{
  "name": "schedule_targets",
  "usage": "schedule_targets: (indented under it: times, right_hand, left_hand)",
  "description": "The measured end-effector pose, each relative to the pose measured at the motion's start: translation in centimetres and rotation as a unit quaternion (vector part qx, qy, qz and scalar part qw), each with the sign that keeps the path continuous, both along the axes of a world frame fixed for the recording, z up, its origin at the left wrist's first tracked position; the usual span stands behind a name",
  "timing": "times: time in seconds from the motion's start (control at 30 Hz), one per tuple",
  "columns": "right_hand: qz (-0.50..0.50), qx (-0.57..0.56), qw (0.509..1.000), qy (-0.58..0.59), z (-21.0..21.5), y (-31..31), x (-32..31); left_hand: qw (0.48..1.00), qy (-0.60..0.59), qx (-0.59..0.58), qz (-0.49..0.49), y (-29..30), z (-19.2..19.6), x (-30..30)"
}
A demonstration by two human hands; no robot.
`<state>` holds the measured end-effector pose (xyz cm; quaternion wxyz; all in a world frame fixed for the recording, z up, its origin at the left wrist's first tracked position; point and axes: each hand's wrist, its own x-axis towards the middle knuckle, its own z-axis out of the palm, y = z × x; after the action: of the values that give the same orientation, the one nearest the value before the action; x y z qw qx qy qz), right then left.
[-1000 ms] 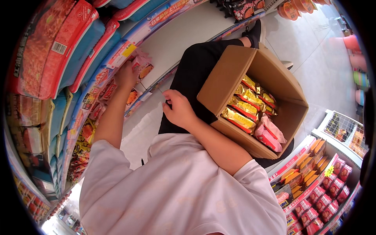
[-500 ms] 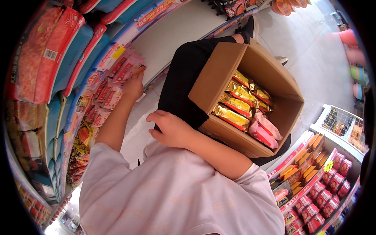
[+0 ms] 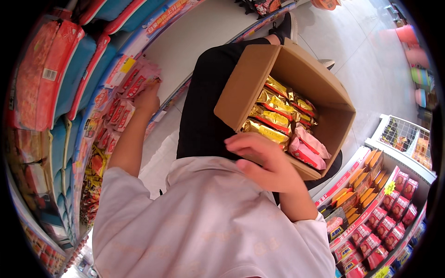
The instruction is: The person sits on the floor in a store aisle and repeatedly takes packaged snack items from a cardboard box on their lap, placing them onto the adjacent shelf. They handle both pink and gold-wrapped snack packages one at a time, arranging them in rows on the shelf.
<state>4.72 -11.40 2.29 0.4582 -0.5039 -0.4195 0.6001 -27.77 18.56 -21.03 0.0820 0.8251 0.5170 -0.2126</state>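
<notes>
The left hand (image 3: 147,98) is up at the shelf on the left and grips a bunch of thin pink and red snack packets (image 3: 139,79). The packets are flat, shiny and long, and they fan out above the fingers. They touch the blue shelf edge (image 3: 99,90), right next to more of the same pink packets (image 3: 118,116) that lie in a row there.

The right hand (image 3: 266,160) is loose, with its fingers half curled. It grasps nothing and floats just beside the near rim of an open brown cardboard box (image 3: 250,85). The box rests tilted on the person's lap, against black trousers (image 3: 204,116). Inside it lie shiny gold packets with red stripes (image 3: 273,116), stacked side by side, and a few pink packets (image 3: 308,148) at the lower end.

The person wears a pale pink shirt (image 3: 208,222). On the right stands another shelf with red and orange packs (image 3: 380,217). The floor (image 3: 366,60) is light grey tile.
</notes>
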Motion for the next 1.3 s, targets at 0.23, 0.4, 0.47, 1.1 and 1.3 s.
schedule_targets:
  times: [0.23,0.4,0.47,1.1,1.3]
  right_hand:
    - [-0.165,-0.040,0.979,-0.113,2.4,-4.9,8.7]
    - [-0.043,-0.093,0.838,-0.536,3.4,-6.1,12.1]
    - [0.025,-0.147,0.811,-0.565,2.8,-6.9,12.5]
    - [0.083,-0.102,0.780,-0.612,-1.5,-7.8,15.2]
    - [0.015,-0.076,0.745,-0.663,-2.6,-7.6,15.0]
  left_hand:
    - [0.998,0.055,-0.038,0.002,-2.0,0.2,2.9]
    - [0.999,0.009,-0.053,-0.003,-2.1,-1.1,3.3]
    - [0.999,0.018,-0.027,-0.006,-1.7,-1.4,2.9]
    - [0.999,-0.044,-0.021,0.002,0.6,-2.8,1.8]
    - [0.996,-0.033,-0.086,-0.019,-2.6,2.6,4.5]
